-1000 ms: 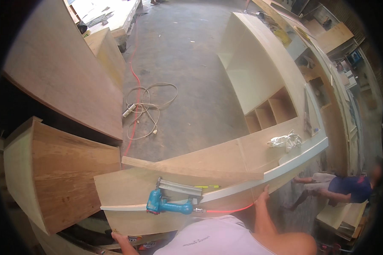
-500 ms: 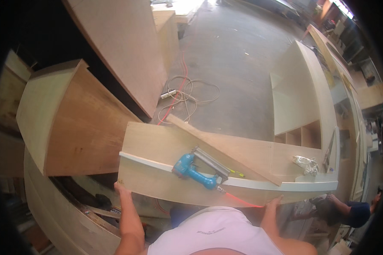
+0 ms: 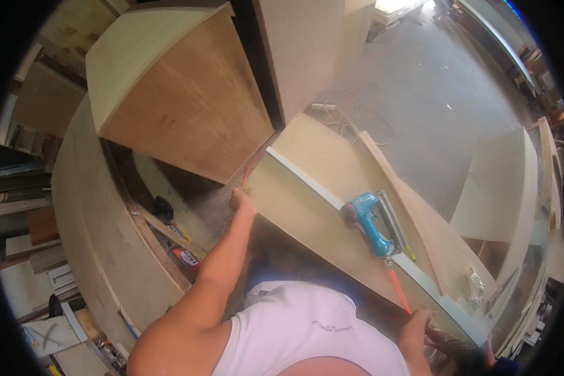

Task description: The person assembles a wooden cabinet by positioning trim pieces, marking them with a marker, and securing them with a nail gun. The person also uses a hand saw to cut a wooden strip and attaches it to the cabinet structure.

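Note:
A long pale wooden board [image 3: 294, 210] lies slantwise in front of me. My left hand [image 3: 240, 199] is closed on its near left corner. Further right, my right hand [image 3: 418, 324] grips the near edge, its fingertips partly hidden. A narrow white strip [image 3: 307, 178] runs lengthwise along the board. Across that strip lies a teal nail gun [image 3: 373, 227], with an orange air hose [image 3: 398, 288] trailing off the near edge. Beside the gun are a yellow-green marker [image 3: 410, 252] and a loose wooden plank [image 3: 398, 197].
A wooden cabinet box [image 3: 188, 109] stands close beyond my left hand, with a tall panel [image 3: 301, 50] behind. Coiled cable [image 3: 382, 128] lies on the floor. At right are a pale shelf unit [image 3: 489, 188], crumpled wrapping [image 3: 476, 288] and another person's hand [image 3: 490, 354].
My view has turned left, so the board now slants down to the right and the cabinet box appears higher. Both hands keep hold of the board; the nail gun still rests on it.

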`<state>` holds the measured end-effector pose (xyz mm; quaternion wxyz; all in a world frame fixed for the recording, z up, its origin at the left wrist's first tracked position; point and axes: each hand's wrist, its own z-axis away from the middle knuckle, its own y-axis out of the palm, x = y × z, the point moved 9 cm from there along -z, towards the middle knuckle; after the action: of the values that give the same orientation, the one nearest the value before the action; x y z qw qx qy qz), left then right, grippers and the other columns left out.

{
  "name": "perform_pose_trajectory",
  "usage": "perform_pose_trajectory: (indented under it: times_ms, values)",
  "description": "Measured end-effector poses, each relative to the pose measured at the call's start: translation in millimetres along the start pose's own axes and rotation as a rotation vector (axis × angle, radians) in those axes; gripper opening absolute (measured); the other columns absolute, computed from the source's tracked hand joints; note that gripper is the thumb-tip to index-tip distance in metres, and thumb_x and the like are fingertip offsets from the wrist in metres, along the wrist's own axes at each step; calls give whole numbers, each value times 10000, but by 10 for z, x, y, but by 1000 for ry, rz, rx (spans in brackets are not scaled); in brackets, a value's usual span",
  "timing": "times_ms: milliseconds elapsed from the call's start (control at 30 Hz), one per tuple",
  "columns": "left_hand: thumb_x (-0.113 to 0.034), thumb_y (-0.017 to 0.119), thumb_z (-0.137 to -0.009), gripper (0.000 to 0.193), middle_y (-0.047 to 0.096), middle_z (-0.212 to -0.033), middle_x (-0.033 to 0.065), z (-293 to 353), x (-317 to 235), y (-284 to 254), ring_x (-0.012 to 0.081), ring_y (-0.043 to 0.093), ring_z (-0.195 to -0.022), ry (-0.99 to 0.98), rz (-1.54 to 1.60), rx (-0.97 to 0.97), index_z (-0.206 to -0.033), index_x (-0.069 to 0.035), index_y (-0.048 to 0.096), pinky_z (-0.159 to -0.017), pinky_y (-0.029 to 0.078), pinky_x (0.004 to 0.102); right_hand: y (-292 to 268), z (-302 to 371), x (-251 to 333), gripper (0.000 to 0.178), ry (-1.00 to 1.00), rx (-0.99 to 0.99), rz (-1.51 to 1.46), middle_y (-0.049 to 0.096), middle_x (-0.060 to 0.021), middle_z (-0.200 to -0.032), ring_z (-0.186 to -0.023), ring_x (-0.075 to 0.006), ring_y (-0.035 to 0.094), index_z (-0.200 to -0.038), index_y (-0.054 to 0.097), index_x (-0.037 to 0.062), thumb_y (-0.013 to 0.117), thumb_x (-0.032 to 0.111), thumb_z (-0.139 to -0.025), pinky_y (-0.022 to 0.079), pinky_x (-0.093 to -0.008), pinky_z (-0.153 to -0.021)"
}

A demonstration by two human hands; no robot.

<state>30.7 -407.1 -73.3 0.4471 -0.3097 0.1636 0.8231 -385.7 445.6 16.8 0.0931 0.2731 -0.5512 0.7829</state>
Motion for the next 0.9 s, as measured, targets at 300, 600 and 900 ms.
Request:
perform_pose_trajectory:
  times_ms: [300, 600, 900]
  values:
    - [-284, 478, -954, 477, 643, -1208, 211, 157, -238, -142, 335, 669, -1039, 29, -108, -10, -1230, 94, 572, -856, 553, 432, 122, 46, 204, 940, -117, 18, -9, 598, -248, -1307, -1152, -418, 621, -1299, 545, -111, 545, 726, -873, 515, -517, -969]
    - [-270, 419, -968, 486, 605, -1324, 200, 197, -383, -107, 314, 629, -1151, -2, -344, -31, -1292, 64, 560, -944, 519, 425, 217, 101, 140, 960, -92, 226, -72, 554, -246, -1366, -1195, -422, 590, -1370, 486, -105, 578, 707, -866, 493, -535, -982]
    - [-228, 371, -971, 401, 646, -1236, 125, -484, 1, -206, 305, 673, -1056, -57, -574, 251, -1242, -52, 608, -874, 572, 483, -82, 2745, -1176, 710, -334, -147, -406, 635, -271, -1074, -993, -390, 624, -1187, 566, -104, 659, 540, -902, 498, -497, -903]
